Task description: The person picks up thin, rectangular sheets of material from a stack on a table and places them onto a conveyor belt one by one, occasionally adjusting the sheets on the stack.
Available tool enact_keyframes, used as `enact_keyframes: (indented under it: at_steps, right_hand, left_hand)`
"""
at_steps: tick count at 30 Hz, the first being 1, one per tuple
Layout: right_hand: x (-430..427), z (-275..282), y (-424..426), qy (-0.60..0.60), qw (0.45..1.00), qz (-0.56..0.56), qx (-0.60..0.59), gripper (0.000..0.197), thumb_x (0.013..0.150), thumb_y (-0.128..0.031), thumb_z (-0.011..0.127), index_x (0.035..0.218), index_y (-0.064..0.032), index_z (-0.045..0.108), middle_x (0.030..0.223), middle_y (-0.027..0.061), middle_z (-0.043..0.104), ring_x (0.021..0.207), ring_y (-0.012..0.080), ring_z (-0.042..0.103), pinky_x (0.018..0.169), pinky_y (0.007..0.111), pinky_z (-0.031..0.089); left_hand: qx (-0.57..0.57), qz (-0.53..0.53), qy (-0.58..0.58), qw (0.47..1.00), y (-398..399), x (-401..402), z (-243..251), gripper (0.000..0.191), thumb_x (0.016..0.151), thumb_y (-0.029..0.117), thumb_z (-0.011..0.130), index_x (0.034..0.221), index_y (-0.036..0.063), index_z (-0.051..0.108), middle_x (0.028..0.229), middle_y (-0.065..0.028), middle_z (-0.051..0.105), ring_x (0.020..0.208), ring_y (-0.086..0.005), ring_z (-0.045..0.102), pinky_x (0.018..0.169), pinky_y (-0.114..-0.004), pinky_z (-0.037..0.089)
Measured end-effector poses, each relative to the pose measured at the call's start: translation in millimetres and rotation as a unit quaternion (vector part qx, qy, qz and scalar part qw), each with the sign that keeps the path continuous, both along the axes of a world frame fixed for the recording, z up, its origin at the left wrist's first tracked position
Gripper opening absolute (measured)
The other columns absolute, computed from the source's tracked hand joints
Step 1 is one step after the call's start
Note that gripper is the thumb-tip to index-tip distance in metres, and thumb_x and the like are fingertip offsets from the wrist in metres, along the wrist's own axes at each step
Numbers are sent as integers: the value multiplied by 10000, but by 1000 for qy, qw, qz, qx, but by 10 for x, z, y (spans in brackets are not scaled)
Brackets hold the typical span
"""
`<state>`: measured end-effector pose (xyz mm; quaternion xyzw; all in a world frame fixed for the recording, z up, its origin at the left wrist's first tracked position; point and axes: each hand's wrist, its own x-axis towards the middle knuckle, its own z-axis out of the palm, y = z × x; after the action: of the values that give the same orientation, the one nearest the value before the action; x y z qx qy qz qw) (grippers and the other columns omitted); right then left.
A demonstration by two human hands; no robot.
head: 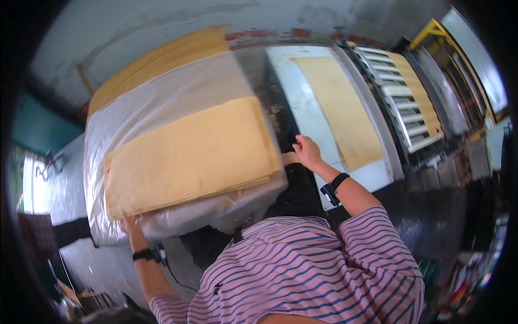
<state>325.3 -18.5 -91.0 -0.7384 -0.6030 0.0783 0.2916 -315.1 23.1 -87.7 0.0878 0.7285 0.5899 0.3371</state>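
Observation:
A pile of thin tan sheets (190, 158), apparently wood veneer, lies on clear plastic film (174, 95) in front of me. My left hand (129, 226) touches the pile's near left corner. Its fingertips are at the edge, and whether they pinch a sheet cannot be told. My right hand (308, 153) hovers between the pile and a pale table (289, 83), fingers loosely bent and nothing visible in them. On that table rests a single tan sheet (344, 115). Both wrists wear black straps with small devices.
Beneath the film is a larger tan stack (162, 67). Beyond the pale table stands a roller conveyor (398, 97) carrying another tan sheet (417, 93). A yellow-framed machine (433, 30) rises at the far right. A worn wall (162, 28) runs behind. A cable hangs by my left wrist.

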Motion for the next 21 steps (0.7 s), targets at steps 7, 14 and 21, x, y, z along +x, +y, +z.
enact_keyframes:
  at_steps: [7, 14, 21]
  right_hand:
    - [560, -462, -1302, -99, 963, -152, -198, 381, 729, -201, 566, 1065, -41, 488, 1194, 188, 376, 1090, 347, 363, 844, 504, 312]
    - [933, -620, -1545, -100, 912, -312, -247, 372, 738, -217, 537, 1068, -51, 490, 1256, 197, 297, 1158, 349, 278, 895, 554, 230]
    - [1456, -726, -1467, -211, 930, -184, -239, 316, 701, -112, 547, 1001, -26, 499, 1187, 149, 380, 1139, 295, 325, 905, 523, 238]
  left_hand:
    - [4, -38, 235, 971, 116, -78, 9, 452, 727, 320, 610, 1003, -1, 451, 887, -120, 511, 759, -221, 481, 617, -388, 407]
    - [70, -173, 140, 972, 381, 1320, 862, 697, 704, 368, 630, 1214, 84, 250, 1246, -141, 302, 1173, -313, 274, 913, -480, 264]
    - [102, -287, 105, 947, 380, 2173, 1030, 516, 769, 271, 581, 1185, 100, 329, 1160, -105, 416, 1056, -276, 427, 834, -444, 361]
